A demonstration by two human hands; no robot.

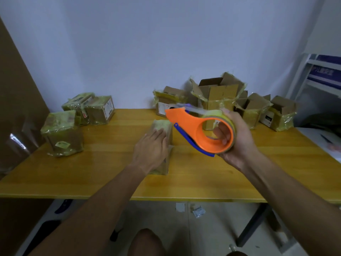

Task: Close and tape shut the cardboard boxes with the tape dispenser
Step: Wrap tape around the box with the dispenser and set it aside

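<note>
Right grip: my right hand (238, 137) is closed on the tape dispenser (201, 130), fingers hooked through the hollow core, thumb over the outer rim of the roll, tool held in the air above the desk (110, 174) with its nose pointing left. Left grip: my left hand (151, 150) lies flat and open, fingers straight, pressing on top of the small box (162, 145) at desk centre. Judged step: the flaps look down and tape already shows on the lid, so I read this as mid-sealing of this box, holding it steady between strips. Next move calls for bringing the nose down onto the lid edge, sticking the free end, and pulling straight while the left palm resists the drag; the box is light-looking and could slide. Materials: dispenser is smooth rigid orange plastic, ring-shaped, with a blue blade guard; the tape is glossy, yellowish, translucent. Box is matte brown corrugated card, roughly cubic, corners softened by wrinkled film. Outward: sealed boxes (73, 122) at far left, shiny with tape; open boxes (239, 100) at far right, flaps up, edges ragged. Desk top is varnished yellow wood grain.
</note>
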